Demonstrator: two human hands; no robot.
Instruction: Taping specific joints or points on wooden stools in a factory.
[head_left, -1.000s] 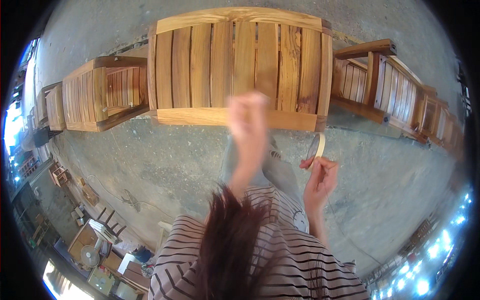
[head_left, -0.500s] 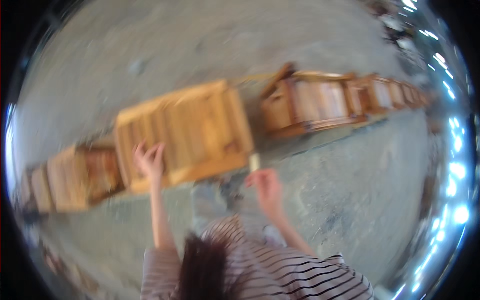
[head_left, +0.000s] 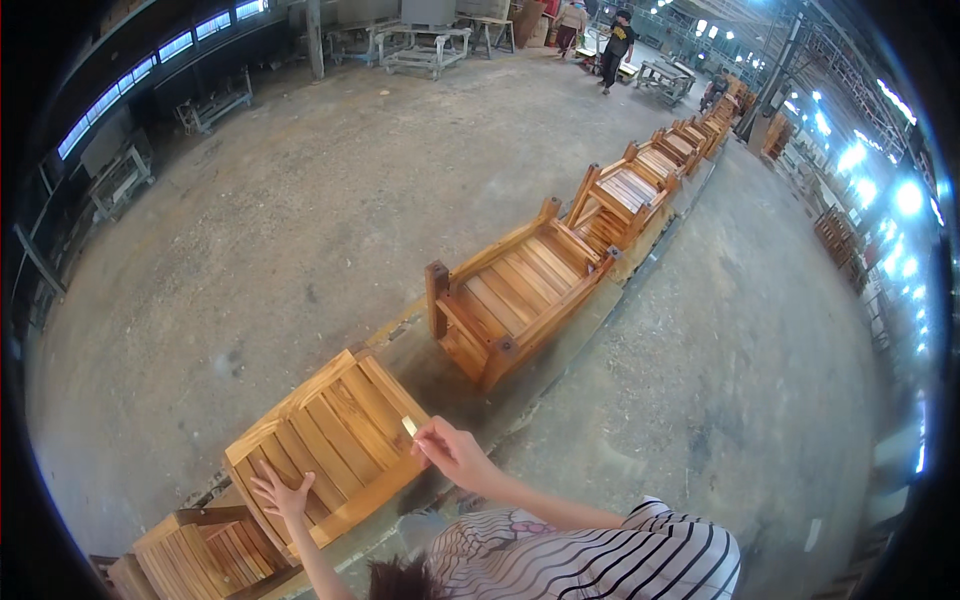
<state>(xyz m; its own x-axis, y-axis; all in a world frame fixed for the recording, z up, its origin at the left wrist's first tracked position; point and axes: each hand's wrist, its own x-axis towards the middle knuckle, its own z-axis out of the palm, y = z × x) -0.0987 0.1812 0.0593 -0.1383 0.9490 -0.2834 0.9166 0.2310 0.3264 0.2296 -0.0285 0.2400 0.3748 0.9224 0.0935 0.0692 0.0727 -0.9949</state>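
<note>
Left hand (head_left: pixel 285 492) empty, spread over golden-brown slatted wooden panel (head_left: pixel 337 430), lower left, perhaps steadying it; right hand (head_left: pixel 447 452) pinches narrow pale-yellow piece (head_left: pixel 410 427).

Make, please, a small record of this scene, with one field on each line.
left hand: fingers spread over a slatted wooden piece; contact hard to tell
right hand: holds a narrow pale yellow item near that piece's right side
row: more wooden furniture, in a line toward the upper right
floor: greyish, stained
people: at least two, far off
</note>
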